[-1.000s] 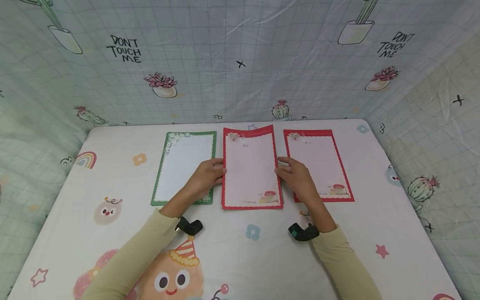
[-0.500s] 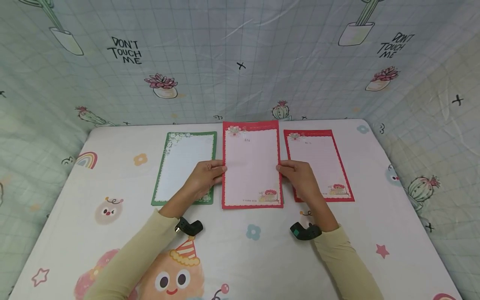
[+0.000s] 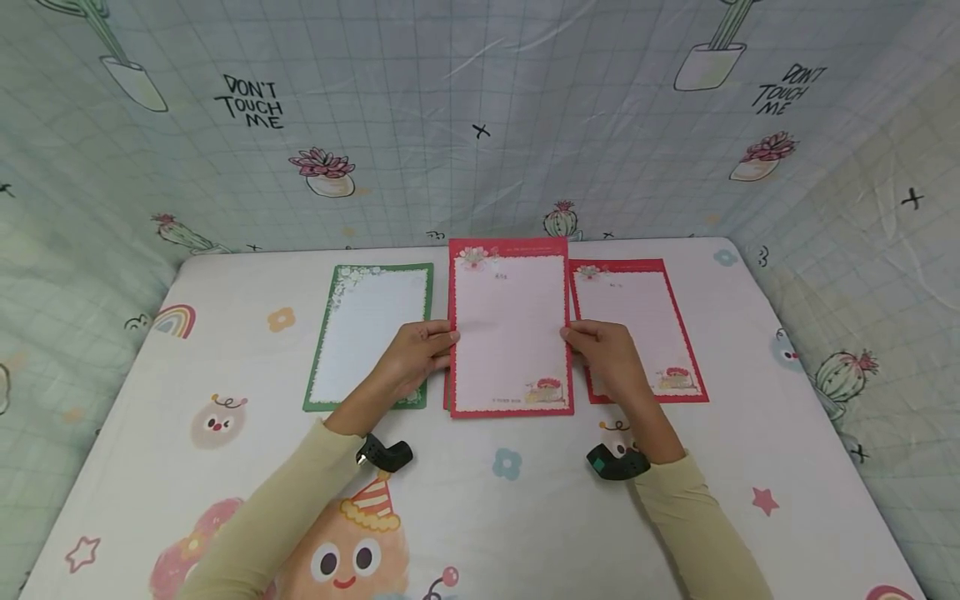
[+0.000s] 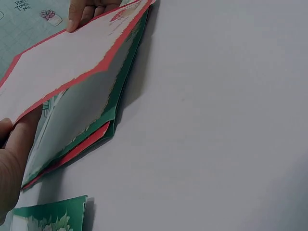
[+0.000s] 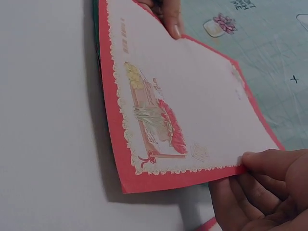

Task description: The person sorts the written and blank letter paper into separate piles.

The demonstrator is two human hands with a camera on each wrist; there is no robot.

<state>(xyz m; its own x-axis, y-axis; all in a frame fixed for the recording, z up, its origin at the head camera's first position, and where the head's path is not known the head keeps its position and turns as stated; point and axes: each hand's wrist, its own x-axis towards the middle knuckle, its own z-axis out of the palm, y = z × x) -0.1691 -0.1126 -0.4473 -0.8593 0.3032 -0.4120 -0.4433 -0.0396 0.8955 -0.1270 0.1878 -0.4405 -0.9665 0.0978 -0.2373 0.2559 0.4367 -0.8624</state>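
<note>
Between both hands is a red-bordered sheet of paper [image 3: 512,333], pink inside, with a flower print at the top left. My left hand [image 3: 416,354] pinches its left edge, thumb on top. The right hand [image 3: 606,354] pinches the opposite edge, its thumb [image 5: 269,163] on the face and fingers curled beneath. In the left wrist view the held sheet bows above a green-bordered sheet [image 4: 115,91], and a red edge [image 4: 86,143] shows lower in that pile. Most of the pile is hidden under the held sheet in the head view.
To the left lies a green-bordered sheet [image 3: 367,333], partly covered by my left hand. On the right is another red-bordered sheet [image 3: 622,304], overlapped by my right hand. A white printed tablecloth [image 3: 510,525] covers the table; a patterned cloth [image 3: 480,183] hangs behind it.
The held red-bordered sheet has risen off the pile and shifted slightly right, its curled top now flat. Both hands have moved a little right with it.
</note>
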